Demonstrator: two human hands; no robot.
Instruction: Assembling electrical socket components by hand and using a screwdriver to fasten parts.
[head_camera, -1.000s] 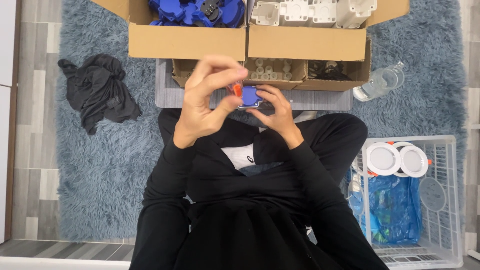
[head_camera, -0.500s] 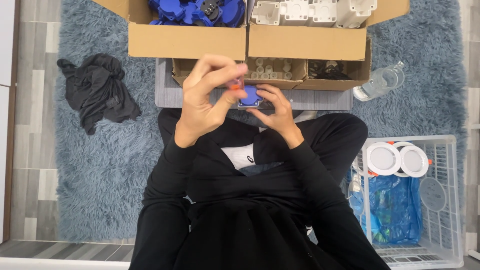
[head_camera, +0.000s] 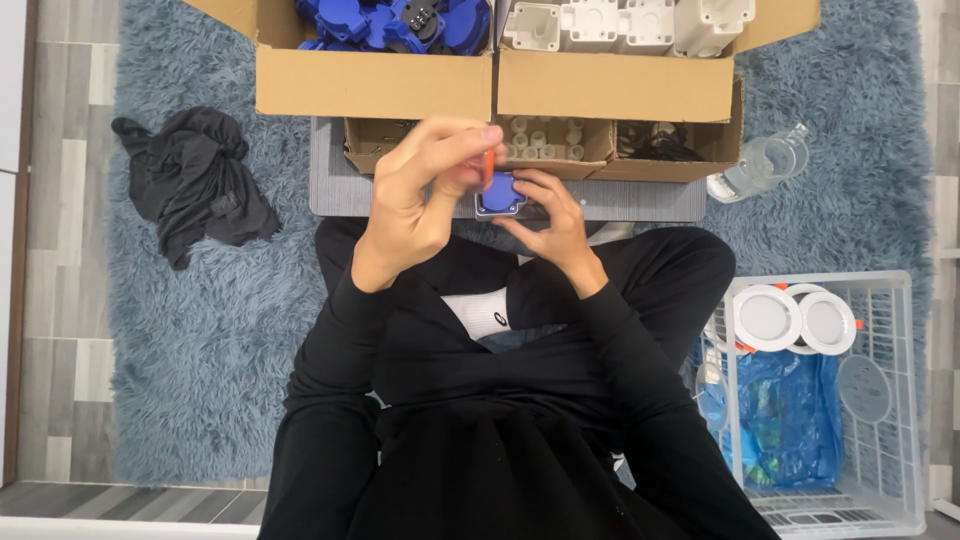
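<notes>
Raised left hand (head_camera: 420, 190) now half hides blue part (head_camera: 499, 193).

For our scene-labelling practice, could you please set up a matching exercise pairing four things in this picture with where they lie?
Things:
1. dark cloth
2. clear bottle
3. round white lamps
4. blue part

Places:
A. in the white wire basket
B. between the left hand and right hand
C. on the rug, left of the person
D. on the rug, right of the cardboard boxes

Pairs: 1-C, 2-D, 3-A, 4-B
</notes>
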